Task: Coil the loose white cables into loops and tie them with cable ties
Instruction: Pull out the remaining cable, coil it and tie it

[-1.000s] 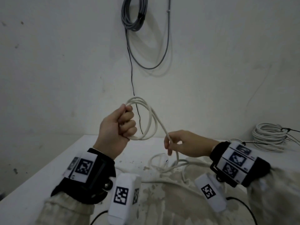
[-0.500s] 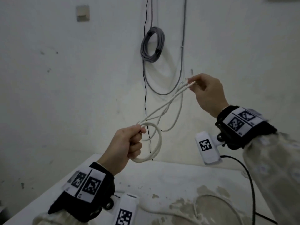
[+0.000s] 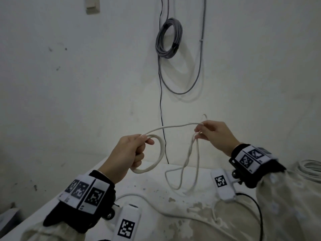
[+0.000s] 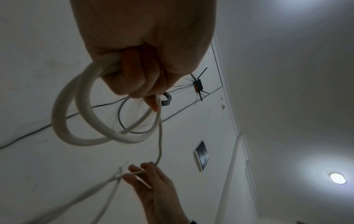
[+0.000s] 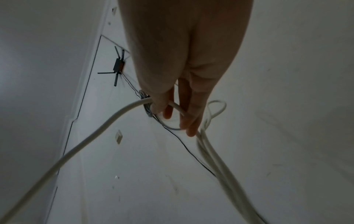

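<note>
My left hand [image 3: 133, 152] is fisted around a small coil of white cable [image 3: 157, 159], held above the table's far edge; the left wrist view shows two loops [image 4: 80, 121] hanging from the fist. A single strand [image 3: 172, 126] runs from the coil to my right hand [image 3: 210, 134], which pinches it at chest height. From the right hand's fingers [image 5: 189, 119] twisted strands [image 3: 190, 160] drop to the table [image 3: 52, 202]. More loose white cable [image 3: 152, 204] trails across the table top. No cable tie is visible.
A finished white coil [image 3: 311, 169] lies at the table's right edge. On the wall hang a grey cable bundle [image 3: 168, 39], a grey loop and a thin black wire [image 3: 160, 101]. The table surface is stained in front of me.
My right hand has come down from high near the wall to level with the left hand, and the strand between them now runs almost flat. The left hand keeps its grip on the coil.
</note>
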### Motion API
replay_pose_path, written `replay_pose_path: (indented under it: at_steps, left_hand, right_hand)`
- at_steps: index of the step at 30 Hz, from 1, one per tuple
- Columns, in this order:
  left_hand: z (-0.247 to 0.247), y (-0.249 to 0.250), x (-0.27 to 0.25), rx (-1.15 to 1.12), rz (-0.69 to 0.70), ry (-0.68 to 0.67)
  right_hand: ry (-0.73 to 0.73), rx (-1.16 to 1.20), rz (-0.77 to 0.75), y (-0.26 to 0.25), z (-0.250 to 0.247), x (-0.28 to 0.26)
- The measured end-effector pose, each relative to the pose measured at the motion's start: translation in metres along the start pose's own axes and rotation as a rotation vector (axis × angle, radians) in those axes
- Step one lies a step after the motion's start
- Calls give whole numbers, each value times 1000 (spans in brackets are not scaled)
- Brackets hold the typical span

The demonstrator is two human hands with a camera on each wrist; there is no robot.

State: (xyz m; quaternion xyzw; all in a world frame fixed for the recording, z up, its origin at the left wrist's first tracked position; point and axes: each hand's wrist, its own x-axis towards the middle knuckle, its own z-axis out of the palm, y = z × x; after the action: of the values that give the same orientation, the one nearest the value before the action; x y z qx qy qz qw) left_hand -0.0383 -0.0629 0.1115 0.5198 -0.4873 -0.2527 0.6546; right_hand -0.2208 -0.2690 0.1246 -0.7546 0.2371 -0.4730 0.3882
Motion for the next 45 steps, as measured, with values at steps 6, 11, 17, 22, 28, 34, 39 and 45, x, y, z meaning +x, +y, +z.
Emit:
replay_pose_path:
  at_steps: [6, 11, 17, 22, 28, 34, 39, 45]
  left_hand:
    - [2, -9, 0, -236, 14, 135]
    - [6, 0, 3, -569, 31, 131]
    - [10, 10, 4, -645, 121, 153]
    - [5, 10, 3, -579, 120, 150]
    - [33, -18, -1, -171, 67, 108]
    - [50, -49, -8, 108, 41, -99]
    - [49, -53, -13, 21, 86, -149]
    - [46, -57, 0, 342, 153, -76]
  right_hand:
    - [44, -249, -146, 3, -2, -22]
    - [-152, -461, -80, 21, 10, -47]
    - [-505, -598, 110, 40, 27, -75]
    - [-534, -581, 117, 43, 23, -81]
    - [-444, -312, 55, 23, 32, -86]
    - [-460, -386, -22, 2, 49, -90]
    - [-281, -358, -118, 4, 49, -91]
    - [-15, -453, -436, 15, 43, -85]
